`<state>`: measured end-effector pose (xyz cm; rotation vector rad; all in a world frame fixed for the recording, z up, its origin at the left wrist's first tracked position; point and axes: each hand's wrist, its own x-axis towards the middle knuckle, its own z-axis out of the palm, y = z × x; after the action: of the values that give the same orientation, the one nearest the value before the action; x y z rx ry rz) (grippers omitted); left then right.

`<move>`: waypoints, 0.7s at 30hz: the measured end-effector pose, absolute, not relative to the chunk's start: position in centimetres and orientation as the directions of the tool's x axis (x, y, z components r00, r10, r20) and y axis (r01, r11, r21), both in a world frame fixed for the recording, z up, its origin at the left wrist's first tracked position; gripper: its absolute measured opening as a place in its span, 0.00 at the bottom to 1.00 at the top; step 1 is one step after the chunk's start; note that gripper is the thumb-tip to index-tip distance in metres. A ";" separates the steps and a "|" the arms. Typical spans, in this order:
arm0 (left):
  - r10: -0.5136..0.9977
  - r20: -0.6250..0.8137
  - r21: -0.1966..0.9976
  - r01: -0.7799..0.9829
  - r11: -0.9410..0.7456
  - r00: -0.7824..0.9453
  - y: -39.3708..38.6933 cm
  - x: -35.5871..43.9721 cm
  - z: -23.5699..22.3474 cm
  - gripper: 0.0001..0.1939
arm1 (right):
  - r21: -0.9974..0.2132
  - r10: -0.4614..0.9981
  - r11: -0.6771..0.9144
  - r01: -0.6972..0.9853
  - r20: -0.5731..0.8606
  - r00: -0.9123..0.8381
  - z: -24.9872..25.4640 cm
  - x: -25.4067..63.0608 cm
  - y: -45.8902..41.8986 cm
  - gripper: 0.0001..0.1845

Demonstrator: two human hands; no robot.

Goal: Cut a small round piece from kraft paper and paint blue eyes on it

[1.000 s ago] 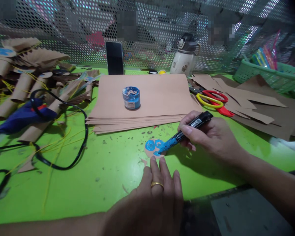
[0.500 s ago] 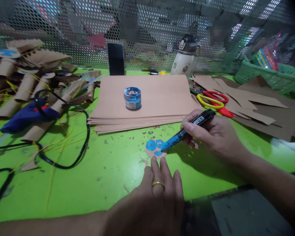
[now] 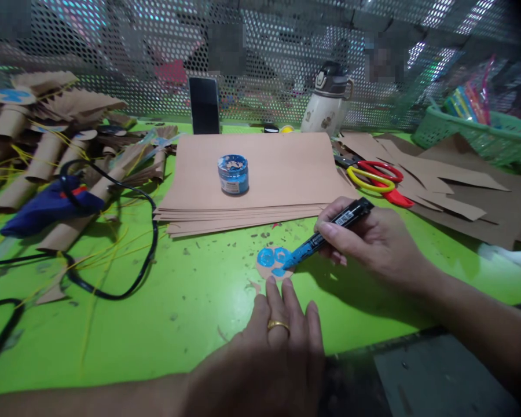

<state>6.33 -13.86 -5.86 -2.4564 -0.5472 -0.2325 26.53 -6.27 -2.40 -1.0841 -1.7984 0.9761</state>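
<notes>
A small round brown paper disc [image 3: 264, 271] lies on the green table, with blue paint shapes on its face. My right hand [image 3: 364, 243] grips a black marker pen [image 3: 336, 227] whose lower end is coated in blue paint; its tip touches the disc at the right side. My left hand [image 3: 278, 341], with a gold ring on one finger, lies flat, its fingertips on the disc's near edge. Farther back, an open jar of blue paint [image 3: 233, 176] stands on a stack of brown paper sheets [image 3: 282, 165].
To the left lie paper-roll figures [image 3: 47, 153] with yellow strings, a blue glue gun [image 3: 54, 202] and its black cord. Scissors [image 3: 373, 176], paper strips [image 3: 455, 174] and a green basket [image 3: 473, 136] are at right. A phone [image 3: 204, 106] and a bottle [image 3: 325, 101] stand behind.
The marker and my right hand have shifted slightly left and down over the disc. My left hand stays in place.
</notes>
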 end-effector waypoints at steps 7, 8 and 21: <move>0.355 0.266 -0.519 0.443 -0.731 0.896 -14.0 6.3 -5.8 0.21 | -0.906 0.933 0.318 0.279 0.246 -0.264 -2.1 26.5 -6.3 0.07; 0.357 0.266 -0.514 0.445 -0.734 0.895 -14.0 6.3 -5.9 0.22 | -0.906 0.933 0.317 0.279 0.247 -0.261 -2.1 26.5 -6.3 0.07; 0.311 0.289 -0.534 0.422 -0.732 0.906 -13.7 6.3 -6.3 0.21 | -0.891 0.923 0.338 0.304 0.250 -0.293 -2.4 26.6 -6.3 0.06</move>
<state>6.27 -13.73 -6.29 -2.4495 -0.5226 -0.2390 26.61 -6.33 -2.37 -1.0904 -1.7870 0.9564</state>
